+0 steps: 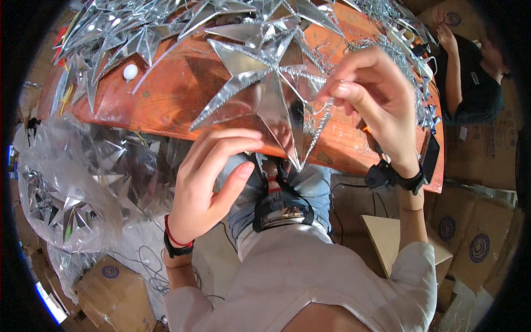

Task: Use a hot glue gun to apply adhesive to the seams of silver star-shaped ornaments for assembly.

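Currently a silver foil star (265,94) is being held up between the two hands, above the near edge of an orange wooden table (182,94). Its longest visible point is being directed down and toward the person, ending just right of the left hand (213,182). The left hand is being kept partly open below the star, with the fingers curled up to the lower edge of the foil; whether the fingertips are actually touching it cannot be told. The right hand (376,105) is being held at the star's right side, fingers pinched together on a strand of silver tinsel trim (323,119) running along one point. That hand is therefore the nearer one to the edge being worked.

A heap of further silver stars (127,27) is lying at the far left of the table, with a small white ball (130,72) beside it. A clear plastic bag of stars (72,188) is sitting at near left. At far right another person's arm (456,66) is partly being cut off by the picture's rim. The star's far points are being lost among the others behind it.
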Available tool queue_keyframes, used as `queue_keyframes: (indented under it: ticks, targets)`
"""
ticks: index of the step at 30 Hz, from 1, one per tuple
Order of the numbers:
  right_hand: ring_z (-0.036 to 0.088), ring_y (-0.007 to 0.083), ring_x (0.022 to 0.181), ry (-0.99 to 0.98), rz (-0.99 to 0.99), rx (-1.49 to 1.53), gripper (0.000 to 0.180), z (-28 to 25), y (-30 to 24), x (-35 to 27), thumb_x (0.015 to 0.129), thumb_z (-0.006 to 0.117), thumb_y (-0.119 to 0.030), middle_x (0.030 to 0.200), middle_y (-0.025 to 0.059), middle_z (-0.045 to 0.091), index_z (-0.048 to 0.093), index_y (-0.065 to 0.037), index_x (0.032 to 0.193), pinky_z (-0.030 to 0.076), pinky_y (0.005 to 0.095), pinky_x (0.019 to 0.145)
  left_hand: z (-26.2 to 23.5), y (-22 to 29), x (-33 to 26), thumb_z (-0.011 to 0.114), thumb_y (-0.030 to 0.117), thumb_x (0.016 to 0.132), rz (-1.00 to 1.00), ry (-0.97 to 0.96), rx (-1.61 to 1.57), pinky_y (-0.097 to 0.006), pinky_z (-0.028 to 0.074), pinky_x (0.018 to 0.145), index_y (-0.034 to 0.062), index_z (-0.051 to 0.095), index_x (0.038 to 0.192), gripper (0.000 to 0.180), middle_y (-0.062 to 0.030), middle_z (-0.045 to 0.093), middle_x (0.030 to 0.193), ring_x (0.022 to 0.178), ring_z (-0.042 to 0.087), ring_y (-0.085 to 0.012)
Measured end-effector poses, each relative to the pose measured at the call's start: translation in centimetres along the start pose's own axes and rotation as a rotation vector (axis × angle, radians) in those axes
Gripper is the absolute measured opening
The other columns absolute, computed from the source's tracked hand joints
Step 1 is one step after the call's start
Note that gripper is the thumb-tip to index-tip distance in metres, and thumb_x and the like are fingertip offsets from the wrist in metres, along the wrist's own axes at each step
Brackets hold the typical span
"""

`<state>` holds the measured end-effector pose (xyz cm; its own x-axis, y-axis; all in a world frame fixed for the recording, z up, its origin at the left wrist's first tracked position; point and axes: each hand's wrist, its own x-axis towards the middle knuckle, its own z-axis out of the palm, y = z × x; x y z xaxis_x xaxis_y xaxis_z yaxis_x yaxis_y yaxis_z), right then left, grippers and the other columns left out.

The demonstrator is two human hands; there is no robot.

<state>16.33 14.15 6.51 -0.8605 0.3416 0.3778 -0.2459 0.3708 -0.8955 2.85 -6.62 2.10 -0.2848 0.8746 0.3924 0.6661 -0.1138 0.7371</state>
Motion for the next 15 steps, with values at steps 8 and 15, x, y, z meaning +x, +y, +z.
queue_keyframes:
  ticks: [8,15]
  targets:
    - [0.054,0.0082,0.073,0.060,0.092,-0.109,0.013,1.0,5.5,3.0,0.081,0.068,-0.011,0.081,0.0018,0.059,0.062,-0.003,0.089,0.045,0.0224,0.065,0.4,-2.3,3.4,0.062,0.008,0.079,0.176,0.071,0.439,-0.041,0.037,0.097,0.0109,0.064,0.108,0.029,-0.0118,0.050,0.126,0.116,0.047,-0.0316]
    - [0.055,0.0150,0.072,0.056,0.112,-0.193,0.016,1.8,7.4,3.6,0.077,0.070,-0.011,0.081,0.0057,0.057,0.061,-0.003,0.087,0.045,0.0271,0.065,1.4,-3.6,4.6,0.061,0.021,0.081,0.173,-0.012,0.567,-0.048,0.028,0.102,0.0193,0.064,0.111,0.030,-0.0101,0.043,0.133,0.124,0.037,-0.0302]
